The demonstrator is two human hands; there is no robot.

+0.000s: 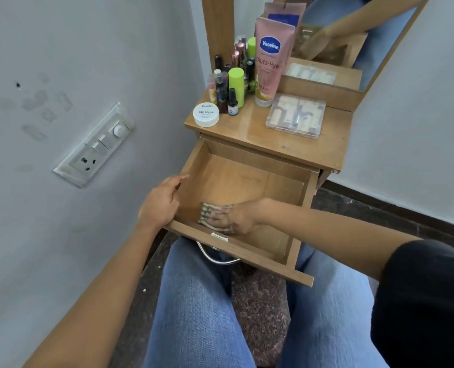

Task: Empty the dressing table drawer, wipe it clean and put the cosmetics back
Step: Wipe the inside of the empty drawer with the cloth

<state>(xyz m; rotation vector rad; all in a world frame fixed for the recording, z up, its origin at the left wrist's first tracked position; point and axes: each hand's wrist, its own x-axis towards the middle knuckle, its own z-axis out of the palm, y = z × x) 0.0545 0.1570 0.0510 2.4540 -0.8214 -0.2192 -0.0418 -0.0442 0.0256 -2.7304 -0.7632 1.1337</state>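
— From the head camera, where is the drawer (247,181)?

— Pulled well out of the dressing table, above the person's knees in blue jeans (194,301). Only a cloth (207,212) lies on its wooden floor, in the front left corner. A curved metal handle (215,257) hangs from the drawer's front.

— And the hands?

— The left hand (159,203) holds the drawer's left wall near the front, with fingers bent over the rim. The right hand (236,217) is inside the drawer. It lies palm down on the cloth with the fingers spread flat, pressing it to the floor. That part is blurred, so the cloth's pattern reads only as pale checks.

— Where are the cosmetics?

— Up on the surface (286,144) above the drawer. At the front left stands a white jar (206,115) marked nail polish. Just behind it is a cluster of small bottles (221,86), all upright. Among them are a dark dropper bottle (232,102) and a taller one with a lime-green cap (236,81). To their right a pink lotion tube (272,62) stands on its cap, close to the mirror (353,35). A clear flat box (296,116) lies just beside the tube's foot, toward the right edge.

— Anything around the table?

— A grey wall (61,49) on the left carries a white switch panel (95,144), with the socket at its lower end.
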